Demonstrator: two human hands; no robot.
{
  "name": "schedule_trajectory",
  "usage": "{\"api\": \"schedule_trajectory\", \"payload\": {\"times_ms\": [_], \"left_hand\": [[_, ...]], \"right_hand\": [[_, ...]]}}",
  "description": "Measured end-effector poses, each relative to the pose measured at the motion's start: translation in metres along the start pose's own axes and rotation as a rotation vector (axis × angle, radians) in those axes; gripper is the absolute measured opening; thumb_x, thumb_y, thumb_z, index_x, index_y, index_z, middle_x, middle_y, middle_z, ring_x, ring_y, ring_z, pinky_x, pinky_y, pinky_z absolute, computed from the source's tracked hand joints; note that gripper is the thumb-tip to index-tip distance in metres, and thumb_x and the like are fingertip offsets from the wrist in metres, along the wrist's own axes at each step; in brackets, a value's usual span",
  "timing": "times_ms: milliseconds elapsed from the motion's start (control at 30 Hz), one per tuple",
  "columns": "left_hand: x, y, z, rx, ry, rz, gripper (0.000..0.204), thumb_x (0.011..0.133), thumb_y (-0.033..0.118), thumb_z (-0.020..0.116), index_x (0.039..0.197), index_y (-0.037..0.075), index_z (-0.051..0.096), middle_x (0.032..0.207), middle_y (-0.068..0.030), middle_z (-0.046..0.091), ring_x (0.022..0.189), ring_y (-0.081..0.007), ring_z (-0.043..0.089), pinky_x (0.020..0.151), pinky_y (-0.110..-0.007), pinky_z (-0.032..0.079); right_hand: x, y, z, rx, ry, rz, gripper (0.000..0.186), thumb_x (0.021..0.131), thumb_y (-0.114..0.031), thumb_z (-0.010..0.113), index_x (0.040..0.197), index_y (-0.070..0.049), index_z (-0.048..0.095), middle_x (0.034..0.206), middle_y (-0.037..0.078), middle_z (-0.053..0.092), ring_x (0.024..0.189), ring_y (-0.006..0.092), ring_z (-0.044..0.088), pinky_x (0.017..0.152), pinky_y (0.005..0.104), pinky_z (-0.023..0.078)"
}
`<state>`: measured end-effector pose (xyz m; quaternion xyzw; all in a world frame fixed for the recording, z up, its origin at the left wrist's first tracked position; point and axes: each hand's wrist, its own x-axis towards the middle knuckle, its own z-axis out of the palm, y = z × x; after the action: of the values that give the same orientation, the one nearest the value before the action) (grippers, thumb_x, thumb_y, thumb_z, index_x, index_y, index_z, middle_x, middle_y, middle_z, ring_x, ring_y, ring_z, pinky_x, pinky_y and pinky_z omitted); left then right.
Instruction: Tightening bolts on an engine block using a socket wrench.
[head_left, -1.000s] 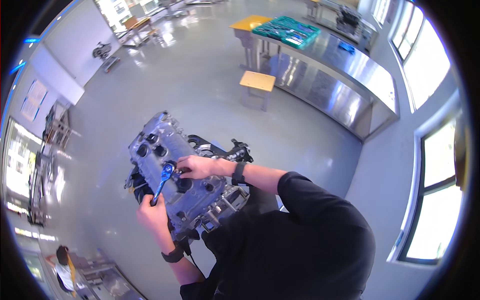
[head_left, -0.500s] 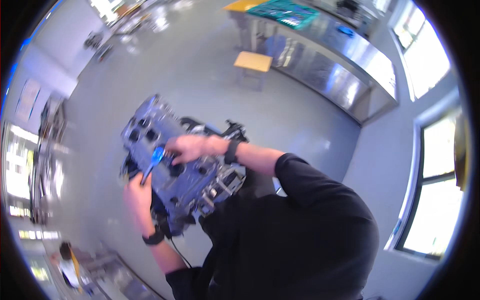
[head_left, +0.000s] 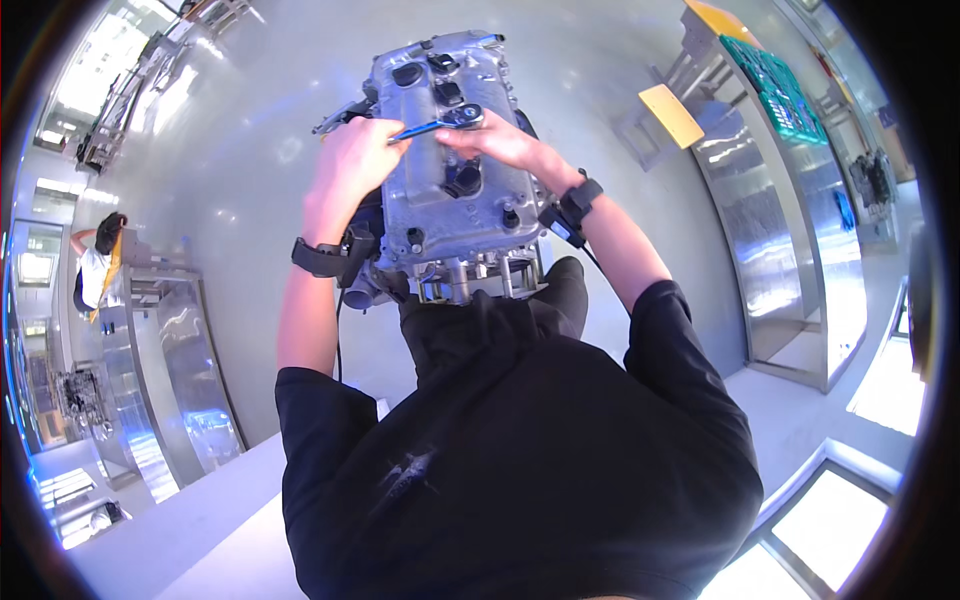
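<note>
The left hand point(head_left: 355, 158) is closed around a blue ratchet point(head_left: 425, 129) above the silver engine point(head_left: 460, 215), likely for leverage. The right hand point(head_left: 505, 143) meets its head, seemingly steadying it; its grip is unclear.

Engine point(head_left: 430, 215): big, grey and made of metal, with a bumpy silver lid point(head_left: 415, 180) on top.
Engine place: near 12 o'clock in the view, its long way running from 12 to 6.
Black bits point(head_left: 447, 93): on the lid, near 11, 12, 5, 6 and 7 o'clock.
Wrench point(head_left: 430, 128): thin and shiny, with a blue handle and a round, dark head.
Wrench pose: held sideways over the lid, head toward 3 o'clock, handle toward 9.
</note>
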<state>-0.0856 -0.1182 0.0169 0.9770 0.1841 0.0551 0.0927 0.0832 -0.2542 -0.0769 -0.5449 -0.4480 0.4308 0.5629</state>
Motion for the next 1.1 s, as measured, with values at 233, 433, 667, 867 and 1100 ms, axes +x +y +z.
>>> {"api": "schedule_trajectory", "payload": {"times_ms": [233,433,667,867,1100], "left_hand": [[-0.038,0.033,0.007,-0.061,0.248,-0.015,0.026,0.081,0.029,0.063,0.073,0.005,0.066,0.06,-0.0181,0.061,0.056,-0.0361,0.062,0.053,-0.046,0.05],[-0.067,0.06,0.009,-0.179,0.076,-0.012,0.041,0.086,0.034,0.063,0.095,-0.006,0.054,0.069,-0.0214,0.062,0.064,-0.0382,0.064,0.056,-0.046,0.051],[-0.09,0.077,0.008,-0.654,-0.152,0.019,0.069,0.085,0.029,0.067,0.131,-0.009,0.032,0.084,-0.0315,0.061,0.076,-0.0445,0.062,0.066,-0.047,0.047],[-0.094,0.034,0.003,-0.663,-0.053,-0.006,0.047,0.081,0.03,0.072,0.115,0.002,0.054,0.088,-0.0211,0.065,0.08,-0.0362,0.066,0.068,-0.04,0.049],[-0.081,-0.017,0.009,-1.327,0.155,-0.402,0.053,0.086,0.02,0.071,0.123,0.001,0.038,0.069,-0.0045,0.055,0.049,-0.0094,0.047,0.043,-0.026,0.036]], "right_hand": [[-0.001,0.019,0.028,0.075,0.421,-0.1,0.015,0.086,-0.004,0.051,0.073,-0.007,0.055,0.057,-0.005,0.045,0.05,0.0048,0.041,0.044,0.0255,0.03],[0.005,0.025,0.038,0.123,0.503,-0.127,0.02,0.091,-0.011,0.057,0.072,-0.006,0.053,0.063,-0.002,0.048,0.055,0.0065,0.044,0.049,0.0254,0.034],[0.005,0.023,0.043,0.05,0.631,-0.092,0.036,0.095,-0.025,0.058,0.067,-0.007,0.046,0.059,-0.004,0.042,0.058,0.0067,0.037,0.051,0.028,0.031],[0.003,0.019,0.046,-0.034,0.7,-0.242,0.031,0.095,-0.018,0.057,0.068,-0.008,0.046,0.062,-0.005,0.042,0.059,0.0043,0.037,0.051,0.0263,0.029],[0.0,0.013,0.036,0.186,0.462,-0.042,0.005,0.09,-0.003,0.058,0.09,-0.008,0.056,0.068,-0.004,0.05,0.054,0.0056,0.044,0.05,0.0232,0.035]]}}
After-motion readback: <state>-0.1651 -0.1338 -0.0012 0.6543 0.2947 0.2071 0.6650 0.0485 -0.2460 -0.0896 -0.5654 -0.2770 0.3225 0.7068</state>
